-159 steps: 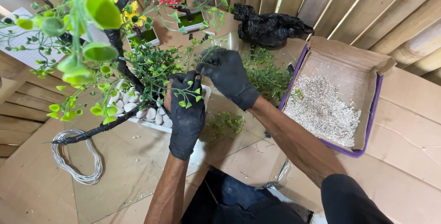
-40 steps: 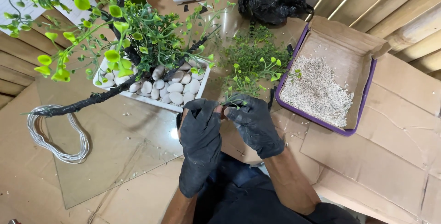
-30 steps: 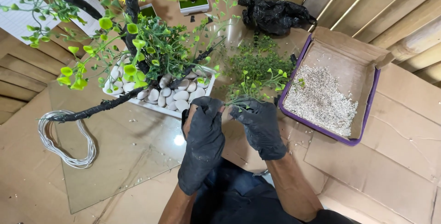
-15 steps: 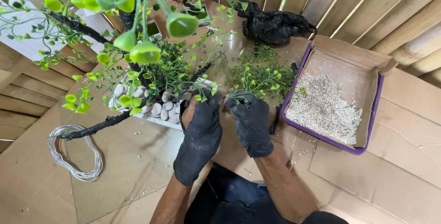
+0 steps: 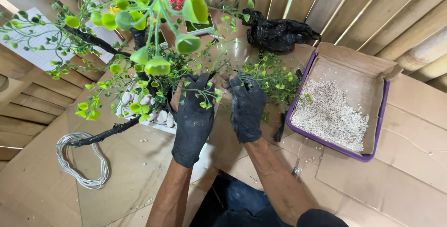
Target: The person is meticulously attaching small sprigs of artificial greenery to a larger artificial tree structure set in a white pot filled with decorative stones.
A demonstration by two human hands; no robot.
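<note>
Both my hands wear black gloves. My left hand [image 5: 194, 110] is closed on thin green stems of an artificial tree [image 5: 139, 36] with dark branches and round green leaves. My right hand [image 5: 247, 106] pinches a small leafy sprig close beside it, fingertips raised toward the same stems. The tree stands in a white tray of pale pebbles [image 5: 156, 115], partly hidden behind my left hand and the foliage.
A loose pile of green sprigs [image 5: 274, 76] lies behind my right hand. A purple-edged cardboard box of grey gravel [image 5: 330, 113] sits right. A coil of white wire [image 5: 81, 162] lies left. A black plastic bag [image 5: 277, 31] rests by the wooden slat wall.
My hands rose from the cardboard in front of me to the tree's stems. The view tilted up, bringing leaves close overhead.
</note>
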